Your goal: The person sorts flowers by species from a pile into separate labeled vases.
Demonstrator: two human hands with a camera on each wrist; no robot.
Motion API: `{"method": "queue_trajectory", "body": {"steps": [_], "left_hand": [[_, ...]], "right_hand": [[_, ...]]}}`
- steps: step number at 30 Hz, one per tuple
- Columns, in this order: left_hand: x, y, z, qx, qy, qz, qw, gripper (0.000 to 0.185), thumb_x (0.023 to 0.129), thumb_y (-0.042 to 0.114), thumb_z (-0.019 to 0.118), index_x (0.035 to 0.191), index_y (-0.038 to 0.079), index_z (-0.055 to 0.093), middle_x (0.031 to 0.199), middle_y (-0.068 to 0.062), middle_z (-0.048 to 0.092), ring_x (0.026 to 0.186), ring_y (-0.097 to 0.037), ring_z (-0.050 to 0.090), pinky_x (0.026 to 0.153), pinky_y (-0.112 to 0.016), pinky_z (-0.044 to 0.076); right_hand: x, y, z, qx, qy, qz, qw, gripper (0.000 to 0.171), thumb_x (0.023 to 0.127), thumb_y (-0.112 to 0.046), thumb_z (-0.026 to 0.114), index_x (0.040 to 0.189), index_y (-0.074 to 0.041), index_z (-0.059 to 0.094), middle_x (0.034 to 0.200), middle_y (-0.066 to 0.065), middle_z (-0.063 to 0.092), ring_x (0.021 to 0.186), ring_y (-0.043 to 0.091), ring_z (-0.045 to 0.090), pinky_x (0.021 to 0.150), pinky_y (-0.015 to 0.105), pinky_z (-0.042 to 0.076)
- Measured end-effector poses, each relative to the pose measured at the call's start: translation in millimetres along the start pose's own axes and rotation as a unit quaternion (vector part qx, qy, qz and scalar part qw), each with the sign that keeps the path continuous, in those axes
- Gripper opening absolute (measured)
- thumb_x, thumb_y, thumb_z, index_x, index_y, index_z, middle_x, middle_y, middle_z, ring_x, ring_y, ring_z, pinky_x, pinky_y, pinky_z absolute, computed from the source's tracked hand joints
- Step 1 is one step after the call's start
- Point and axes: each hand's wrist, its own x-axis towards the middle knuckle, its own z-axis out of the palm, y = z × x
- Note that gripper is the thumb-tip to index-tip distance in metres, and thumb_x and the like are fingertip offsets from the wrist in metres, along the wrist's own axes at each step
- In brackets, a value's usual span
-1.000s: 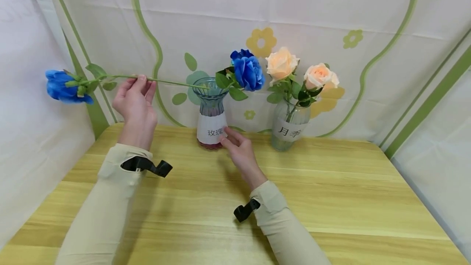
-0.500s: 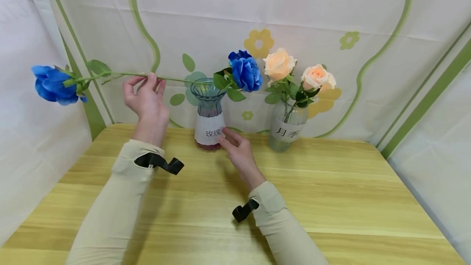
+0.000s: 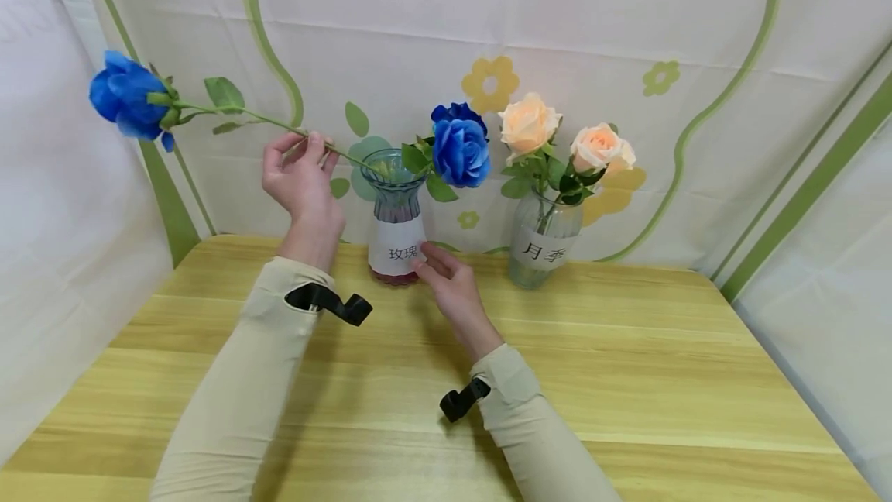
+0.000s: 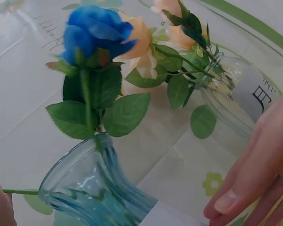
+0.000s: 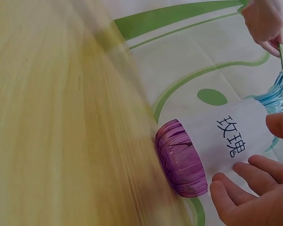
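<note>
In the head view, my left hand [image 3: 304,180] pinches the green stem of a blue rose [image 3: 128,95] between thumb and fingers. The bloom points up and left, and the stem's lower end reaches into the mouth of a blue-and-purple glass vase [image 3: 399,196]. My right hand [image 3: 456,293] touches the right side of this vase by its white label [image 5: 226,134]; its fingers look relaxed in the right wrist view. Other blue roses [image 3: 461,153] stand in the same vase, leaning right. The left wrist view shows one blue bloom [image 4: 96,35] above the rim.
Right of the blue-topped vase stands a clear glass vase [image 3: 530,269] with a label and peach roses [image 3: 530,126]. Both vases stand near the back edge of the wooden table [image 3: 627,362], against a white printed cloth [image 3: 390,14].
My left hand has moved right toward the vase, and the rose it holds has tilted from level to bloom-up. The right hand stays at the vase. The roses in the vase have shifted slightly.
</note>
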Motion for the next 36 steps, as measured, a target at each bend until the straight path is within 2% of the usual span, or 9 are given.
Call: {"method": "queue_trajectory", "body": {"steps": [6,10,13,15,17,22,25,33,36], "left_hand": [[-5.6,-21.4,4.5,0.048,-0.013,-0.023,0.9985,0.016,0.091,-0.001,0.081,0.086,0.011,0.071,0.096,-0.003,0.071,0.089,-0.017,0.070,0.092,-0.031,0.060],[-10.9,-32.2,0.9,0.127,-0.011,-0.049,0.9907,0.012,0.089,0.006,0.085,0.085,0.013,0.076,0.099,0.002,0.073,0.100,-0.013,0.067,0.099,-0.028,0.054],[-13.7,-33.8,-2.5,0.160,-0.007,-0.063,0.9852,0.007,0.088,0.011,0.087,0.092,0.013,0.083,0.106,0.003,0.077,0.115,-0.013,0.065,0.107,-0.027,0.049],[-15.1,-32.5,-4.1,0.155,-0.006,-0.069,0.9855,0.014,0.087,0.012,0.088,0.100,0.011,0.085,0.112,0.002,0.079,0.121,-0.012,0.065,0.110,-0.027,0.049],[-16.6,-30.7,-5.7,0.143,-0.006,-0.075,0.9868,0.021,0.087,0.011,0.088,0.107,0.009,0.085,0.117,0.000,0.079,0.117,-0.011,0.066,0.108,-0.027,0.050],[-20.0,-27.5,-7.1,0.108,-0.007,-0.078,0.9911,0.025,0.089,0.009,0.086,0.113,0.008,0.083,0.118,0.000,0.079,0.091,-0.008,0.066,0.092,-0.028,0.052],[-21.4,-25.6,-3.8,0.094,-0.014,-0.070,0.9930,0.029,0.089,0.011,0.086,0.117,0.006,0.082,0.118,0.001,0.078,0.082,-0.007,0.061,0.086,-0.026,0.051],[-22.2,-26.1,-2.3,0.116,0.006,-0.075,0.9904,0.020,0.089,0.013,0.087,0.108,0.008,0.083,0.115,0.002,0.075,0.090,-0.009,0.060,0.085,-0.026,0.049],[-24.3,-28.0,-5.6,0.137,0.010,-0.081,0.9872,0.027,0.090,0.013,0.086,0.115,0.008,0.082,0.123,0.001,0.076,0.095,-0.006,0.060,0.088,-0.025,0.050]], "right_hand": [[-1,0,-1,0.004,-0.003,-0.010,1.000,0.057,0.105,-0.025,0.067,0.158,-0.012,0.051,0.165,0.007,0.049,0.155,0.027,0.045,0.128,0.052,0.036],[-2,0,-1,0.005,-0.006,-0.012,1.000,0.056,0.105,-0.025,0.067,0.158,-0.013,0.051,0.165,0.006,0.049,0.155,0.026,0.045,0.128,0.051,0.036],[-2,0,0,0.002,-0.009,-0.013,1.000,0.056,0.105,-0.027,0.067,0.158,-0.014,0.052,0.165,0.006,0.050,0.155,0.026,0.046,0.128,0.052,0.036],[-3,0,0,0.000,-0.009,-0.015,1.000,0.056,0.105,-0.027,0.067,0.158,-0.014,0.052,0.165,0.006,0.050,0.154,0.027,0.046,0.127,0.053,0.036],[-4,-1,1,-0.001,-0.009,-0.014,1.000,0.056,0.105,-0.028,0.067,0.158,-0.014,0.052,0.165,0.006,0.050,0.154,0.027,0.046,0.128,0.053,0.036],[-6,-1,1,0.000,-0.007,-0.012,1.000,0.056,0.105,-0.026,0.067,0.157,-0.013,0.052,0.165,0.006,0.050,0.154,0.027,0.047,0.128,0.053,0.035],[-7,-2,1,0.001,-0.005,-0.011,1.000,0.055,0.105,-0.027,0.067,0.157,-0.013,0.053,0.165,0.007,0.050,0.154,0.027,0.047,0.128,0.053,0.036],[-5,0,2,-0.003,-0.006,-0.012,1.000,0.056,0.104,-0.028,0.068,0.157,-0.013,0.053,0.164,0.006,0.050,0.153,0.026,0.048,0.126,0.052,0.038],[-5,0,2,-0.003,-0.007,-0.012,1.000,0.057,0.104,-0.028,0.068,0.157,-0.013,0.053,0.164,0.006,0.050,0.153,0.026,0.049,0.126,0.051,0.039]]}}
